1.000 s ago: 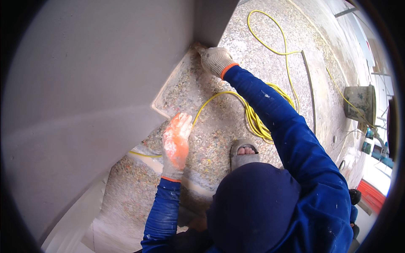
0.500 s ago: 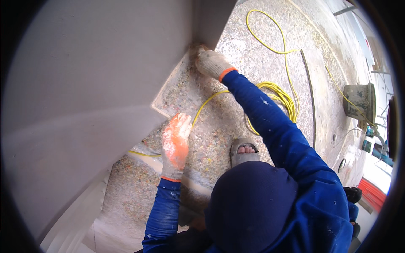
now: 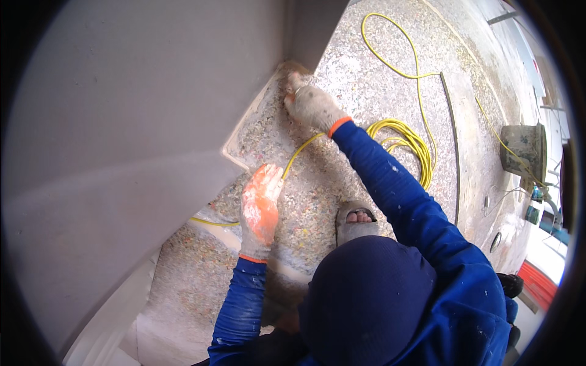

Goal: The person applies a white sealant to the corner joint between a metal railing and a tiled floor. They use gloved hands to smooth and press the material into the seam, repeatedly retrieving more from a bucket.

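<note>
My left hand (image 3: 260, 210), in a knit glove with a white-smeared orange coating, is beside the bottom edge of the grey wall panel (image 3: 152, 110). Its fingers are stretched out and hold nothing visible. My right hand (image 3: 312, 107), in a dirty pale knit glove with an orange cuff, reaches to the inner corner where two grey panels meet, low by the floor. Those fingers are bent toward the corner, and what they hold, if anything, is too blurred to name. A pale dusty strip (image 3: 251, 116) runs along the panel's bottom edge.
A coiled yellow cable (image 3: 415, 146) lies on the speckled floor (image 3: 311, 226), with one length passing by my left hand. A sandalled foot (image 3: 357, 219) and a navy cap (image 3: 366, 299) are at lower middle. At far right stands a stained bucket (image 3: 524, 149).
My right hand has drawn slightly back from the corner, toward the lower right, showing more of its fingers. The left hand stays beside the panel edge; the whole view has shifted a little.
</note>
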{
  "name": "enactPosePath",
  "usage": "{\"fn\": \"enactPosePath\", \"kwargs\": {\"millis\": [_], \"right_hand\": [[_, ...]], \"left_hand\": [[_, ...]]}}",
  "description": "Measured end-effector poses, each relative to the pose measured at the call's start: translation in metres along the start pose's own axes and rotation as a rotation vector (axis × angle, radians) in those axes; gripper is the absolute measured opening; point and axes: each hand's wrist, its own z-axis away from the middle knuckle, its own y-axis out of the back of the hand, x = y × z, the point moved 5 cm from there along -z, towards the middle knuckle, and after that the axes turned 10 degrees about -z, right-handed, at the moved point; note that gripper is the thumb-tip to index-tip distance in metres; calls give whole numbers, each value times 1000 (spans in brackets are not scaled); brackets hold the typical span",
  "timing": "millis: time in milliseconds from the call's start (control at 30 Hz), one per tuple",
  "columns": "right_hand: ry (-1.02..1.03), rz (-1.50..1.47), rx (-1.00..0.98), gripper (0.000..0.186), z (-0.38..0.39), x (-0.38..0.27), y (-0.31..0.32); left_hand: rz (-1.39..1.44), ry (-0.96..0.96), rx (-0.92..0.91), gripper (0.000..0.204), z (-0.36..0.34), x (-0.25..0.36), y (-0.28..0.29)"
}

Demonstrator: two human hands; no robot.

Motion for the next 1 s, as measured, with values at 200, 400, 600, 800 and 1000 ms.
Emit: {"fn": "enactPosePath", "kwargs": {"millis": [200,400,600,800,1000], "right_hand": [[183,54,-168,47,-3,-16,-30],[27,48,106,53,-36,-9,-1],[80,155,-107,66,-3,-39,-69],[468,91,-333,64,66,-88,-113],[358,-851,-406,52,77,-29,-58]], "left_hand": [[-1015,-92,-68,57,-8,2,1],[-772,-103,-17,55,3,4,5],[-227,-11,416,52,26,-5,29],[-195,12,587,48,35,-13,49],[21,118,217,49,17,-5,30]]}}
